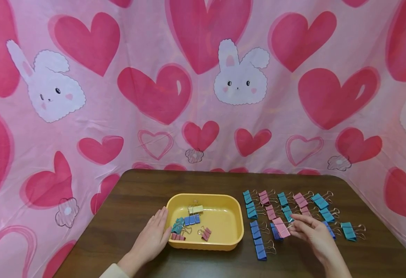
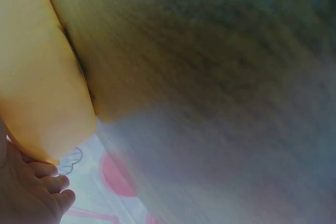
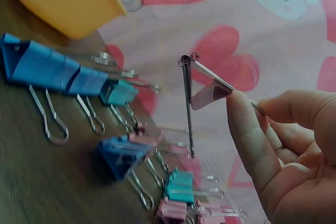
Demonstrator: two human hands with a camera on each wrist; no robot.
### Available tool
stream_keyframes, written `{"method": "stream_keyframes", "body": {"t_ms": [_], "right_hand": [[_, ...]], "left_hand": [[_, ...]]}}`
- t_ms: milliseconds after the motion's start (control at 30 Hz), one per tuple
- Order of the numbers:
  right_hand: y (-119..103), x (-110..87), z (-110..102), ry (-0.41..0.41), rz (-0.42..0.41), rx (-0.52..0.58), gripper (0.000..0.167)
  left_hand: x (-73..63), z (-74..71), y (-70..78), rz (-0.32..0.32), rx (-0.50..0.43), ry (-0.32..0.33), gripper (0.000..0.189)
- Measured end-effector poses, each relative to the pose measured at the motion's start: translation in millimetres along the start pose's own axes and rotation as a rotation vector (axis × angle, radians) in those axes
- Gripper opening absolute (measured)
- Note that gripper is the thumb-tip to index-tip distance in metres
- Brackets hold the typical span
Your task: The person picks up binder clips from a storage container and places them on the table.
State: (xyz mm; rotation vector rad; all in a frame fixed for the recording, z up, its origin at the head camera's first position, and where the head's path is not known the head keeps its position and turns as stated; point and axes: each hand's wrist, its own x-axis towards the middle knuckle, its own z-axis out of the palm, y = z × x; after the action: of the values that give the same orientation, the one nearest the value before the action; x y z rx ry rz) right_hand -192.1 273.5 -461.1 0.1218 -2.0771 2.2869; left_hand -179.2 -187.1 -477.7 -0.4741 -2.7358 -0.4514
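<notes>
A pink binder clip (image 1: pixel 281 227) hangs by one wire handle from the thumb and fingers of my right hand (image 1: pixel 310 233), above a blue binder clip (image 3: pixel 122 157) on the table. In the right wrist view the right hand (image 3: pixel 289 150) pinches that handle at its end. My left hand (image 1: pixel 151 233) lies with straight fingers along the left wall of a yellow tray (image 1: pixel 239 231). Inside the tray are a pale yellow clip (image 1: pixel 196 209), a blue clip (image 1: pixel 192 220), teal clips (image 1: pixel 178 226) and pink clips (image 1: pixel 206 233).
Columns of teal clips (image 1: pixel 251 211), pink clips (image 1: pixel 300 200) and blue clips (image 1: pixel 260 247) stand on the brown table (image 1: pixel 136 193), right of the tray. One teal clip (image 1: pixel 348 231) sits at the far right. A pink heart-patterned curtain (image 1: pixel 203 116) hangs behind.
</notes>
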Motion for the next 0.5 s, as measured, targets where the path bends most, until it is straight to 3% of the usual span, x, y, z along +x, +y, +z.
{"method": "stream_keyframes", "body": {"t_ms": [367, 500], "right_hand": [[8, -6.7, -20, -0.046, 0.076, -0.056, 0.018], [13, -8.4, -26, -0.075, 0.118, -0.083, 0.023]], "left_hand": [[-0.6, 2.5, -1.2, 0.002, 0.000, 0.001, 0.056], [-0.6, 2.6, -1.7, 0.013, 0.002, 0.019, 0.055]]}}
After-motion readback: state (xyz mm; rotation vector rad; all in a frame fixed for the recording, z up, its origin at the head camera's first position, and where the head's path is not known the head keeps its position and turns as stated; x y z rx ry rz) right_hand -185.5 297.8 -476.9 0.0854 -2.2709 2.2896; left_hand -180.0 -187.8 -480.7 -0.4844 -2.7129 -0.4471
